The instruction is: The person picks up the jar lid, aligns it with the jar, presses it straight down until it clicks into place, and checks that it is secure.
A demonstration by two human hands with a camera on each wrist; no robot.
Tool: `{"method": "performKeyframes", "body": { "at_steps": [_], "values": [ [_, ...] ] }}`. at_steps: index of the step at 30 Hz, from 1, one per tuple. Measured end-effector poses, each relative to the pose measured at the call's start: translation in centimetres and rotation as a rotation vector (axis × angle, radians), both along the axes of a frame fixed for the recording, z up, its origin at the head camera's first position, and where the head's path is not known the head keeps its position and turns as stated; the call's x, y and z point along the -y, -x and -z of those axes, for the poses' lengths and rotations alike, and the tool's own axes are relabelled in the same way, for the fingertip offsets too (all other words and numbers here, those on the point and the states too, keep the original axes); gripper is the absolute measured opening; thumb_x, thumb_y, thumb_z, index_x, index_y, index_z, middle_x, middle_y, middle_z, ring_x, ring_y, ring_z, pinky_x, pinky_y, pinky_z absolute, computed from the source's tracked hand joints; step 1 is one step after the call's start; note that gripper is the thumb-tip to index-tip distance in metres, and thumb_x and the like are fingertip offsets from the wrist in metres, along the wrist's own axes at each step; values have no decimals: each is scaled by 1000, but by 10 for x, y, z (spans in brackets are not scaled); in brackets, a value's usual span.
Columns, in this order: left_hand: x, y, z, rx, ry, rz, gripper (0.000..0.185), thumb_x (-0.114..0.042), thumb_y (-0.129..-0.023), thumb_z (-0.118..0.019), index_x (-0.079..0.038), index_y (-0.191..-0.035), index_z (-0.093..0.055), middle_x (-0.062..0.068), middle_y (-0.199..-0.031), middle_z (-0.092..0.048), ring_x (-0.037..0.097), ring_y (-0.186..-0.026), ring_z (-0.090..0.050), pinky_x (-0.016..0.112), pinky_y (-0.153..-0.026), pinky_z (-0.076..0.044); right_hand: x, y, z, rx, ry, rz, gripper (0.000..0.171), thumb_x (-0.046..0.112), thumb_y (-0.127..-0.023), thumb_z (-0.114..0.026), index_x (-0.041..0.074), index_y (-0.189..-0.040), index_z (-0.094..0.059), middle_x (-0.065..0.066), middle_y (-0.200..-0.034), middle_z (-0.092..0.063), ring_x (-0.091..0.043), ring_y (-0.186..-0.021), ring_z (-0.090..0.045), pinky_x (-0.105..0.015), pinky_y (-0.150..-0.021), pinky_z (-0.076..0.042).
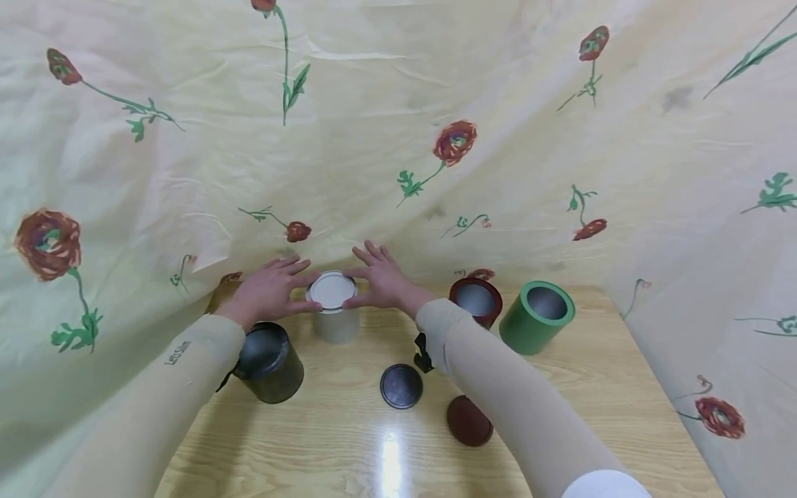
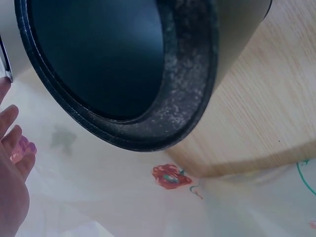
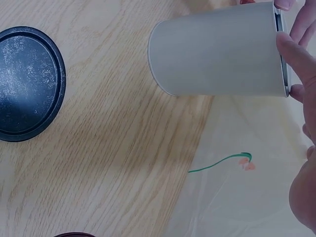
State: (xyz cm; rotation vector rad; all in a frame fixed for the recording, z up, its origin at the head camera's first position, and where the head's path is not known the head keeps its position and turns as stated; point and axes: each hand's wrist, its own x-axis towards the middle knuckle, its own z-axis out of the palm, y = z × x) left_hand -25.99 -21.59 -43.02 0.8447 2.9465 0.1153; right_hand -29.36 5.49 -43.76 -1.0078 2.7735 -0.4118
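White can (image 1: 335,315) sits at the back of the wooden table (image 1: 349,449), close to the flowered cloth (image 1: 373,138) backdrop, and its white lid (image 1: 332,290) is on top. Both hands are on the lid rim: left hand (image 1: 269,294) from the left, right hand (image 1: 381,282) from the right, fingers fairly straight and spread, tips touching the edge rather than wrapped round it. Right wrist view confirms fingertips (image 3: 295,54) at the lid end of the can. Can't tell whether the lid is fully seated or just resting; looks flush from the head view. My read: white can is basically capped, maybe a final press left. The other three are still open: black can (image 1: 269,363) just under the left forearm, dark red can (image 1: 476,301) and green can (image 1: 537,317) to the right, side by side. Black lid (image 1: 401,386) and dark red lid (image 1: 469,420) lie flat on the table near the front, between the arms, untouched. No green lid in view. So roughly one of four done, if capping is the job.
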Motion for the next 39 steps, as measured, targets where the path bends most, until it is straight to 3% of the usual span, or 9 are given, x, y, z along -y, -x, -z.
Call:
{"method": "performKeyframes", "body": {
  "at_steps": [13,22,39],
  "values": [
    [4,0,5,12,15,-33,81,-67,-96,-66,-17,-158,-55,20,-167,-41,46,-157,-32,65,-126,-27,4,1,0,-18,1,-18,75,60,-92,-79,21,-154,-61,-12,-178,-19,-33,-166,1,-52,-133,3],
    [0,-1,6,18,-4,-32,80,-67,-98,-64,-16,-159,-54,20,-168,-40,46,-157,-31,66,-126,-27,7,1,1,-70,-28,-51,67,62,-101,-65,22,-155,-60,-9,-178,-20,-30,-166,2,-48,-133,6],
    [-4,-1,8,55,-44,-76,81,-68,-97,-65,-18,-159,-53,20,-169,-39,47,-158,-30,66,-127,-26,10,2,2,-77,-74,-31,70,62,-98,-68,23,-155,-59,-9,-178,-21,-32,-167,0,-51,-133,5]
  ]
}}
